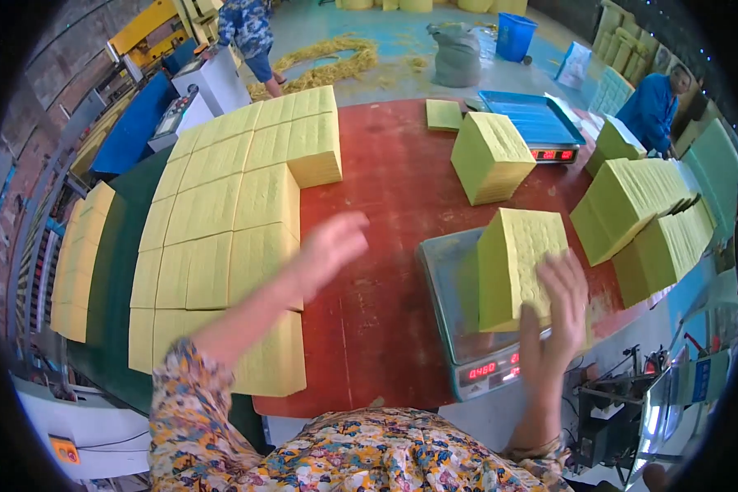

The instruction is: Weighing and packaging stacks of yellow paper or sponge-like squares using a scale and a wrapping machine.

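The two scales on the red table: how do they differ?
The near scale has a greyish platform; the far scale has a bright blue one. The near scale carries a yellow stack, while the far scale has another yellow stack standing in front of it. Both have lit red displays on the side toward the wearer.

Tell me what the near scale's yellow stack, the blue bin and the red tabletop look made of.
Stack: probably matte paper; soft, rippled top. Bin: likely smooth plastic; evenly coloured walls. Tabletop: perhaps painted board; worn red surface with pale scuffs.
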{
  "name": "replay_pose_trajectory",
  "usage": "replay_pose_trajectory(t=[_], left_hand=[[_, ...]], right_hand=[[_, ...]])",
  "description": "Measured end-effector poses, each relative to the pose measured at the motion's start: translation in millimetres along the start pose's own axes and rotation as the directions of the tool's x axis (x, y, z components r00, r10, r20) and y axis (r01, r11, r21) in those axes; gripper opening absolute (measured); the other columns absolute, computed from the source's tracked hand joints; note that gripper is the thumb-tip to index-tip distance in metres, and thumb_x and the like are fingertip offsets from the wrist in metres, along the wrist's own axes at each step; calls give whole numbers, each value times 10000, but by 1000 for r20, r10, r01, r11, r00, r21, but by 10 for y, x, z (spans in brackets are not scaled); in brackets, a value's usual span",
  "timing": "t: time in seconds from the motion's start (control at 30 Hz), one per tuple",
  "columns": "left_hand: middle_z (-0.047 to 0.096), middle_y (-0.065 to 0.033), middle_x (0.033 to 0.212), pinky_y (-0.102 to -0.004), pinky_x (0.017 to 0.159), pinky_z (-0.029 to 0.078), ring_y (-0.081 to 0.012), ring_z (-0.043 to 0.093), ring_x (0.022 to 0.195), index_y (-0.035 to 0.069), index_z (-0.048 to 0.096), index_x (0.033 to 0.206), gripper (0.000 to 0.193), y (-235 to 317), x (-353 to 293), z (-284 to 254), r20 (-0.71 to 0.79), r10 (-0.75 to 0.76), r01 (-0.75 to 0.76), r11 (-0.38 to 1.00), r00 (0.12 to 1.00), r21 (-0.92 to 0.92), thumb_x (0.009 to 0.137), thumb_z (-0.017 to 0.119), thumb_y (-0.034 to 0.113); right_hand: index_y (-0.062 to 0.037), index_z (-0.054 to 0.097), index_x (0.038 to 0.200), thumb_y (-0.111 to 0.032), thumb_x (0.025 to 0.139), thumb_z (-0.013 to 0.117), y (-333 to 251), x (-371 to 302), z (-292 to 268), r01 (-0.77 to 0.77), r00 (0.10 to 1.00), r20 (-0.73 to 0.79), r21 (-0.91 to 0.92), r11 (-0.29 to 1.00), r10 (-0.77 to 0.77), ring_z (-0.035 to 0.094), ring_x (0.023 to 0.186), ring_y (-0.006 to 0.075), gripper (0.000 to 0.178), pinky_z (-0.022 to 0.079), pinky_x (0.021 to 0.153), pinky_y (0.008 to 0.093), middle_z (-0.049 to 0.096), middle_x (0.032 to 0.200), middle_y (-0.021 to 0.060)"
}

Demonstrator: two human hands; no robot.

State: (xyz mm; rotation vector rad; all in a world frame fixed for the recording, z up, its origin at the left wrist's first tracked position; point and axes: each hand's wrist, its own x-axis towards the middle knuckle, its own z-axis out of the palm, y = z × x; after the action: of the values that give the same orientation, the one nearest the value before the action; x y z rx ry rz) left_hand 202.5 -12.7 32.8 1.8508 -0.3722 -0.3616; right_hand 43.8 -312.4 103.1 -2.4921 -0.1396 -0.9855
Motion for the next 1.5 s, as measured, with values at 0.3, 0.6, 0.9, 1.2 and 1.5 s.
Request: replay_pose_trajectory(t=[0.3, 0.6, 0.9, 1.2, 1.5], left_hand=[[616, -236, 1209, -418, 1004, 446, -322, 586, 1152, -60, 598, 1199, 836, -789, 2507, -1487, -542, -39, 459, 585, 839, 669, 777, 596, 662], [507, -257, 1336, -441, 1052, 400, -387, 479, 1240, -57, 535, 1267, 903, -953, 2477, -1242, -317, 166, 225, 416, 934, 881, 712, 671, 642], [388, -271, 1428, -481, 1124, 312, -431, 355, 1337, -58, 449, 1336, 858, -548, 637, 118, 312, 429, -508, 485, 847, 711, 705, 770, 427], [494, -241, 1313, -483, 1063, 368, -426, 456, 1231, -2, 477, 1314, 761, 111, -1203, 918, 466, 0, -397, 524, 885, 754, 674, 775, 283], [635, -151, 1058, -366, 789, 519, -279, 620, 932, -15, 597, 1114, 264, -53, -2752, 1763, -603, 112, 138, 925, 790, 353, 905, 555, 140]], right_hand=[[9, 642, 1136, -35, 868, 641, -480, -546, 1085, -614, 715, 698, 600, 512, 40, 642, 1054, 291, 272, 491, 925, 363, 664, 1114, 165], [16, 626, 1184, -107, 919, 578, -556, -295, 1511, -765, 566, 822, 551, 333, -62, 604, 1105, 217, 296, 462, 950, 334, 644, 1183, 142], [-12, 593, 1176, -35, 828, 659, -535, -173, 1221, -229, 951, 308, 742, 630, -16, 619, 1021, 344, 355, 516, 864, 390, 629, 1111, 177], [-29, 639, 1056, -170, 792, 647, -440, -415, 1710, -91, 886, 434, 503, 860, -161, 647, 950, 354, 299, 513, 821, 454, 670, 999, 176], [-59, 672, 929, -345, 821, 606, -188, -1232, 1253, -91, 762, 629, 336, 937, -152, 688, 872, 326, 313, 545, 769, 437, 703, 914, 155]])
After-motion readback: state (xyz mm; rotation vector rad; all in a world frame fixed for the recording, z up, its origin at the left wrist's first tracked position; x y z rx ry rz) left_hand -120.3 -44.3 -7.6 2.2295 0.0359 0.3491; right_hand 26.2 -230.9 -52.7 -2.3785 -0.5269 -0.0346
